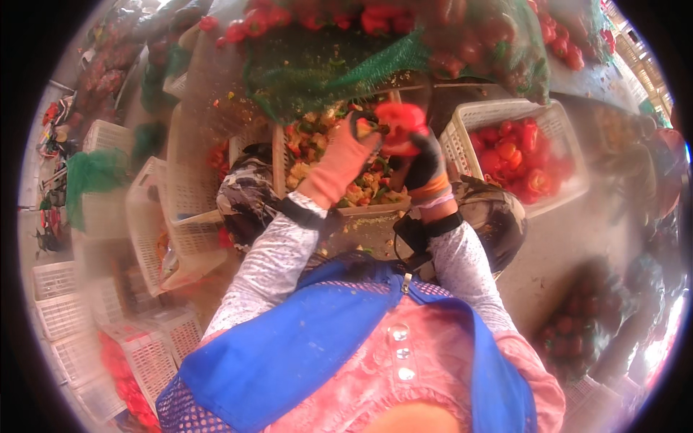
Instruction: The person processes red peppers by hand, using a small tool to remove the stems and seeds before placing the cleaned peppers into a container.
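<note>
My right hand (426, 162), in a dark and orange glove, grips a red bell pepper (401, 124) above a crate. Close to its left, my left hand (345, 160), in a salmon glove with dark fingertips, is closed around a small yellowish piece that looks like a pepper core (364, 128). Beneath both hands stands a crate (279, 160) between my knees, full of pale cores, green stems and red scraps (310, 133). To the right, a white plastic crate (462, 119) holds several red bell peppers (516, 155).
Ahead lies a green mesh net (375, 68) beside heaped red peppers (267, 18). White crates (148, 216) stand at my left, more of them (58, 296) farther out. Dark net sacks (577, 325) sit at the lower right. A person (668, 169) is at the far right edge.
</note>
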A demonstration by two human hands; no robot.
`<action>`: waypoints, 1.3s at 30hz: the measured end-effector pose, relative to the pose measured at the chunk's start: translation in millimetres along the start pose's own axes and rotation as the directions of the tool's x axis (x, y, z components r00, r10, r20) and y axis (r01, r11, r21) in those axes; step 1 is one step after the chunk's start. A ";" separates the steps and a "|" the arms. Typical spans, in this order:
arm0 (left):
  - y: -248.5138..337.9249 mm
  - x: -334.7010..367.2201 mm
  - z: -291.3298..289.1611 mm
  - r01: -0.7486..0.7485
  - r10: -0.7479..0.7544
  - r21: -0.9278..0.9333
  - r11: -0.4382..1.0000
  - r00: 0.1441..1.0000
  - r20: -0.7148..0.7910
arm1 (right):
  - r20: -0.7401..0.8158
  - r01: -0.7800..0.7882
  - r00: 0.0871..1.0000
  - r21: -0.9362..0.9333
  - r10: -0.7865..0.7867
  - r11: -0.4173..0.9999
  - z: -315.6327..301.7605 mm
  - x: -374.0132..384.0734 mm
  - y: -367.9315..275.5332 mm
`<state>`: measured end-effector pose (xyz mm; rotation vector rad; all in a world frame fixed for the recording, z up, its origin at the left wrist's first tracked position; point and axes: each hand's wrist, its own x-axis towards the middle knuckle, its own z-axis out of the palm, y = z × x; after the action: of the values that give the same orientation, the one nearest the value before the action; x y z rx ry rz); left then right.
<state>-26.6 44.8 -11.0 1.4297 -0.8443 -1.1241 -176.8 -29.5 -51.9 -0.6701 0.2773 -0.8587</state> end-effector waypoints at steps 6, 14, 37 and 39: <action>-16.8 -25.1 -53.4 -0.054 0.091 -0.450 0.892 0.994 0.060 | -0.034 -0.167 0.981 0.335 0.190 0.927 -5.1 3.4 -0.6; 20.8 -14.8 -39.3 -0.081 0.130 -0.392 0.916 0.987 0.099 | -0.001 -0.192 0.980 0.234 0.197 0.953 -8.1 7.7 10.1; 24.7 188.7 -82.1 -0.441 0.613 0.553 0.707 0.771 -0.171 | -0.504 -0.175 0.821 0.228 0.269 0.958 -18.2 1.2 6.1; 40.7 260.1 -88.6 -0.266 0.484 0.684 0.679 0.863 -0.144 | -0.598 -0.214 0.742 0.217 0.303 0.952 17.8 13.6 7.9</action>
<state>139.3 -177.7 -21.7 1.8126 -1.2992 -0.2434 -154.8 -28.6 -42.9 -0.1822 0.8927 -0.7988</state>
